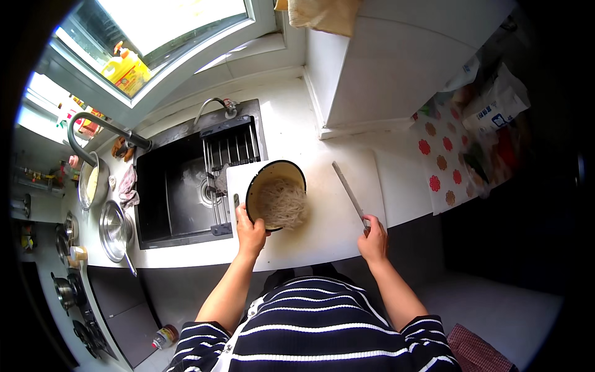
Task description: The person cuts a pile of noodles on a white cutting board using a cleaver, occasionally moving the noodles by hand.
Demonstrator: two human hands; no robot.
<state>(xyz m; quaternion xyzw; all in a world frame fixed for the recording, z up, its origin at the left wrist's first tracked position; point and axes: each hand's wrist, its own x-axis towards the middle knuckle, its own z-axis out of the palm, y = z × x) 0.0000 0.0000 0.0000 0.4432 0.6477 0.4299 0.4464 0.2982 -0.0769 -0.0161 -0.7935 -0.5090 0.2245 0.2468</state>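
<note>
Bowl, clamped at its near-left rim by the fingers of the left hand, sits just forward-right of them, tilted over the white board, pale shreds at its mouth; the farther right hand grips a knife angled forward-left.

The board lies on the counter, overlapping the right edge of the sink. Over it is the bowl, with shreds inside, left of the knife. Left of the sink lies the pan.

The knife (grip end) is partly hidden by the right hand.
</note>
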